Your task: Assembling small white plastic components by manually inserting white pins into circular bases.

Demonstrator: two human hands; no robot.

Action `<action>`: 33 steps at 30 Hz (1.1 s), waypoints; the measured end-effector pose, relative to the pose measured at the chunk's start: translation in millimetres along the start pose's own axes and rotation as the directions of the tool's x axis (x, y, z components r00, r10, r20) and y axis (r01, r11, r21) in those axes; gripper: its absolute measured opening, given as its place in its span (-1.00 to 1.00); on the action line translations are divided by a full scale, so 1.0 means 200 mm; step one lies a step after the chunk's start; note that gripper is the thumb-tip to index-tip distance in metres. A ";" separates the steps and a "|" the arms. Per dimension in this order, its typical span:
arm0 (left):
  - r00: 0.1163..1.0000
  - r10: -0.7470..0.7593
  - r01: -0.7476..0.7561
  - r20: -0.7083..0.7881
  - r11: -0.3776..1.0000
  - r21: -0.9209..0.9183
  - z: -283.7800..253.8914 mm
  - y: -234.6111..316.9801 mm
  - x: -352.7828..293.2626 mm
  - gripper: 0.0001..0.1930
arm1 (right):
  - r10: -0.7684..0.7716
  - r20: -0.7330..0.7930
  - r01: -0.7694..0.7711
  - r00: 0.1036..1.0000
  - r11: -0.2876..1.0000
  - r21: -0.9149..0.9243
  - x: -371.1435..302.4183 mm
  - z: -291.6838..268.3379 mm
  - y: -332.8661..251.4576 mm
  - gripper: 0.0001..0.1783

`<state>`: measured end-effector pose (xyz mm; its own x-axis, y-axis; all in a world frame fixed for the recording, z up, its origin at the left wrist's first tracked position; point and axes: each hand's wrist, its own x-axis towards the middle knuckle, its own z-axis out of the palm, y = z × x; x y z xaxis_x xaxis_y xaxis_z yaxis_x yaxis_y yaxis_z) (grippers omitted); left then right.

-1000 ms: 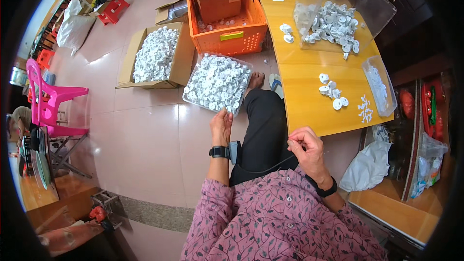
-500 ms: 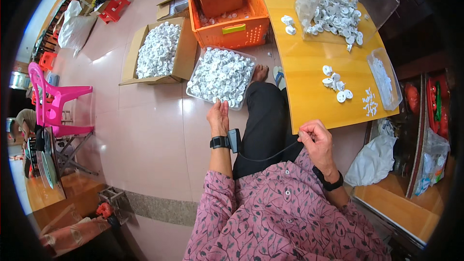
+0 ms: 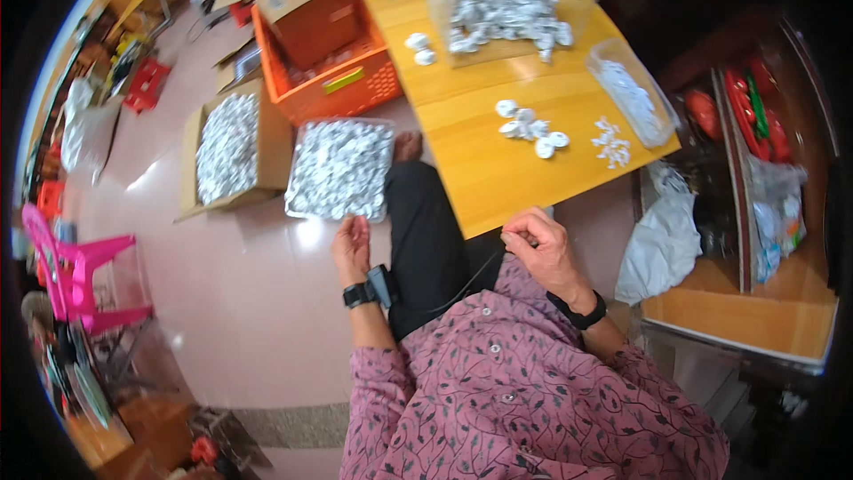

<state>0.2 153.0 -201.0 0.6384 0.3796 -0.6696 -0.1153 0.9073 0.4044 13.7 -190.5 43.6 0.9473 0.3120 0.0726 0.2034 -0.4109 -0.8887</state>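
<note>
Though near table edge (image 3: 577, 180), right hand (image 3: 540, 247) pinched, hold unclear; left hand (image 3: 352, 247) loosely open, empty, floor (image 3: 231, 320) leftward.

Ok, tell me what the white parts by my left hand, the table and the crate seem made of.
White parts: probably plastic, from their uniform white; blur hides the finish.
Table: wood or wood-look laminate, glossy; yellow-brown, catching soft reflections. I can't tell which.
Crate: likely moulded plastic, smooth-looking; solid orange, with holes patterned through its wall.
</note>
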 end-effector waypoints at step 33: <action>0.692 -0.258 -0.365 0.675 0.681 0.635 0.97 -0.53 -1.08 -0.60 | 0.211 -0.058 -0.180 0.976 0.926 0.332 0.09 -0.14 0.04 -0.82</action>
<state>22.2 -59.7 21.7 0.9847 -0.0937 -0.1470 0.1713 0.3643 0.9154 38.3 -211.4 50.6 0.9816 0.1682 -0.0901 -0.0644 -0.1526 -0.9862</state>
